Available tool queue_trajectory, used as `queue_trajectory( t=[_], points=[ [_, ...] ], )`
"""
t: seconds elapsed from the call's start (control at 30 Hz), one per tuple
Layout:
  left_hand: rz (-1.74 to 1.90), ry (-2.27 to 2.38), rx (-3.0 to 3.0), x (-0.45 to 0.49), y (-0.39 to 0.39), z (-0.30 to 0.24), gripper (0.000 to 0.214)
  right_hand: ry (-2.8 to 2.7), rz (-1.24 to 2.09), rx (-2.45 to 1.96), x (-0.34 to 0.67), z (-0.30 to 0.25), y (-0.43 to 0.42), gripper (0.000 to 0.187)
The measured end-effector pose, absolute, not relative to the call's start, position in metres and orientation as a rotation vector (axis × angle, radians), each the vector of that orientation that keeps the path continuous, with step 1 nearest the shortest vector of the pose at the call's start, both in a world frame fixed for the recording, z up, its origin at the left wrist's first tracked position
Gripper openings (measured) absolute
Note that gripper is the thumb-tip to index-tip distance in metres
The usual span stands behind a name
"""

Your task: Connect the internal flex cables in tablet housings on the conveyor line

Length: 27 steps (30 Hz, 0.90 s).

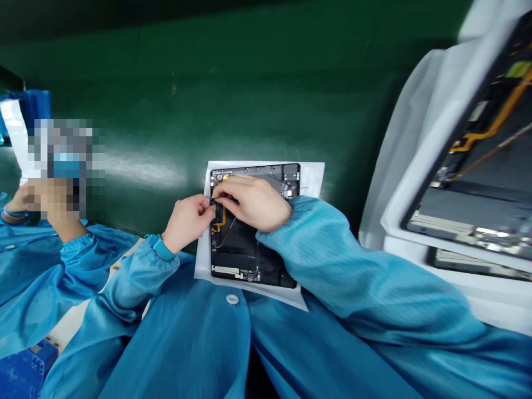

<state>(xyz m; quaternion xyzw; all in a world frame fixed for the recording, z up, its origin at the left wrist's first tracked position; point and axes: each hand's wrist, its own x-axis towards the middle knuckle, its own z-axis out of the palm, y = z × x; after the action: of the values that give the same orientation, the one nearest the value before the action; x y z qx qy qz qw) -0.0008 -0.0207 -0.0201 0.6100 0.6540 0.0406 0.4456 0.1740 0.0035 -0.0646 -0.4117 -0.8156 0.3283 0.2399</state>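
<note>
In front of me an opened tablet housing [266, 249] lies on a sheet of white paper [312, 176], its inner parts facing up. An orange flex cable [221, 220] runs down its left side. My left hand [189, 220] is at the housing's left edge, thumb and forefinger pinched together. Over the upper part of the housing reaches my right hand [255, 202], its fingertips closed at the same left edge, almost touching the left ones. Whatever sits between the fingertips is too small and hidden to make out.
At the right, more opened tablet housings [490, 166] are stacked with white sheets [399, 144] between them. On the left a co-worker's hand [20, 200] and blue sleeve [78, 252] show beside a blurred-out area. A blue box [27, 368] stands at lower left. The table [249, 94] is green.
</note>
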Motion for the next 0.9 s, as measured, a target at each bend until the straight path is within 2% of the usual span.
queue_trajectory(
  t=[0.37, 0.63, 0.77, 0.9],
  points=[
    [0.043, 1.622, 1.745, 0.002, -0.008, -0.016, 0.023, -2.284, 0.850, -1.090, 0.175, -0.065, 0.004, 0.021],
    [-0.201, 1.560, 2.045, 0.004, 0.009, -0.003, 0.017, -2.520, 0.360, -1.144, 0.192, -0.051, -0.017, 0.030],
    [-0.166, 1.396, 2.198, 0.004, 0.020, -0.004, 0.008, -2.534, 0.257, -1.149, 0.197, -0.049, -0.022, 0.031],
    [-0.088, 1.125, 2.262, 0.004, 0.035, -0.010, 0.011, -2.523, 0.233, -1.156, 0.199, -0.048, -0.022, 0.028]
  ],
)
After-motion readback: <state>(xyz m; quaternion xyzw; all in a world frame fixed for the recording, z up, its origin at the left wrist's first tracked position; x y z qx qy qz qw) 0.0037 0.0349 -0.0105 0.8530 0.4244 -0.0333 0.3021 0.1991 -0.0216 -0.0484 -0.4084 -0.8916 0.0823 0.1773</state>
